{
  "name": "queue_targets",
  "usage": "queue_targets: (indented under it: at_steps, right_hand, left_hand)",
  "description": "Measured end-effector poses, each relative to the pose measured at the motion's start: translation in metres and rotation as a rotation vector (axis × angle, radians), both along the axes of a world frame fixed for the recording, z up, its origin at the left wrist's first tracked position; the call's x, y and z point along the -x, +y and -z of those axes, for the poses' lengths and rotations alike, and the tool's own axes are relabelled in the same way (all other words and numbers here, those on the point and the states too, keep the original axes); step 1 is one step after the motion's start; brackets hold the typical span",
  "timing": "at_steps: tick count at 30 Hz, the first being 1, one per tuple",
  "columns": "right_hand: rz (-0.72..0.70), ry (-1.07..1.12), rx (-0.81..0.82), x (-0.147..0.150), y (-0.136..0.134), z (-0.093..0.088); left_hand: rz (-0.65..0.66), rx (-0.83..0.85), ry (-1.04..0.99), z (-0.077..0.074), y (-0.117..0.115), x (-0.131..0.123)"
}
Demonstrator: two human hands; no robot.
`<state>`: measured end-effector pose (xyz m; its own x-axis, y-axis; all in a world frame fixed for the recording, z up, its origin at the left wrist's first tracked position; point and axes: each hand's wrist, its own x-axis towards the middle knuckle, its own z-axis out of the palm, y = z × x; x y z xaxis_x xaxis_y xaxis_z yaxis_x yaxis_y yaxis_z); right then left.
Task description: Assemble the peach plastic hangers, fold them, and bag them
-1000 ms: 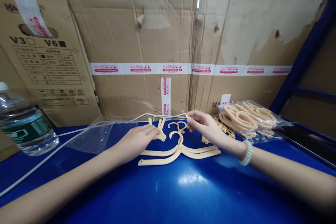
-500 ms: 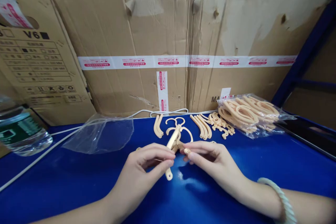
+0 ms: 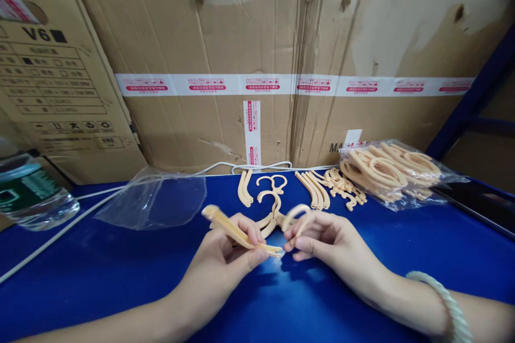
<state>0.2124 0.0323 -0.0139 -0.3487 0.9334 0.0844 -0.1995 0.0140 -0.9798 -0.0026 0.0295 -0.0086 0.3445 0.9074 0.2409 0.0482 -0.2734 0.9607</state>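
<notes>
Between the fingertips of my left hand (image 3: pixel 225 257) is a long beige plastic hanger arm (image 3: pixel 229 228), tilted with its near end pointing right. My right hand (image 3: pixel 330 238) pinches a curved beige hanger hook (image 3: pixel 296 211), its open loop upward. The hook's lower end is close to the tip of the arm; whether they touch I cannot tell. Just behind both hands, hangers with hooks (image 3: pixel 276 201) lie on the blue table (image 3: pixel 257 305), partly covered by my fingers.
Loose hanger arms lie in two groups, left (image 3: pixel 244 188) and right (image 3: pixel 314 190). Beside them is a pile of small hooks (image 3: pixel 346 187). Farther right sits a clear bag of beige parts (image 3: pixel 390 171). An empty plastic bag (image 3: pixel 155 201), a water bottle (image 3: pixel 34 193) and cardboard (image 3: pixel 201 134) border the table.
The hanger arm in my left hand has swung from pointing away to lying slantwise, its far end now to the left. The hook in my right hand has turned, and its loop faces up.
</notes>
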Motion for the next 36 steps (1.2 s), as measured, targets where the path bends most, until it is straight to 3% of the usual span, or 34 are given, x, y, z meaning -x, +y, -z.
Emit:
queue_targets:
  at_steps: [13, 23, 36]
  right_hand:
    - [-0.132, -0.147, -0.224, -0.0024, 0.0002, -0.0008]
    - [-0.179, -0.120, -0.143, -0.0016, 0.0006, -0.0027]
    - [-0.134, -0.089, 0.012, 0.0041, -0.0005, -0.0003]
  left_hand:
    - [-0.029, -0.071, 0.076, 0.0005, -0.0062, -0.0030]
    - [-0.033, -0.229, 0.169, -0.0039, -0.0065, -0.0024]
    - [0.022, -0.192, 0.169, -0.0023, -0.0076, -0.0025]
